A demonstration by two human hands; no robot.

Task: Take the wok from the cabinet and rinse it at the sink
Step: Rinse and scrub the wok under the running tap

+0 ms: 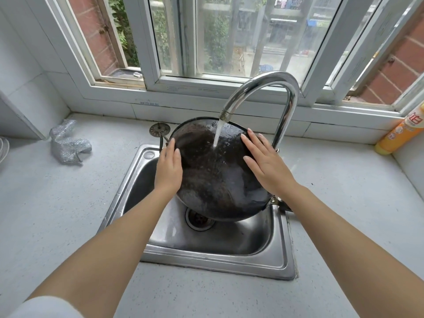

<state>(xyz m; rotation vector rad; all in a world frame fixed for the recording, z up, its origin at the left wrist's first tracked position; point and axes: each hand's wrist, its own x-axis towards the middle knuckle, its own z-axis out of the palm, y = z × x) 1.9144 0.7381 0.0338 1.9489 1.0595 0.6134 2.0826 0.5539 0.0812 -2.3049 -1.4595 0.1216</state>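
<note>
Wok point(215, 180) under faucet point(263, 88), scrubber point(68, 143) left, bottle point(399, 134) right

The wok point(218, 175) is sitting bottom-up over the sink point(220, 249), under the tap point(270, 97) at the far right. Hands are lying on it, left hand point(168, 167) and right hand point(266, 164). A scourer point(68, 141) is lying far left, a bottle point(401, 131) standing far right.
</note>
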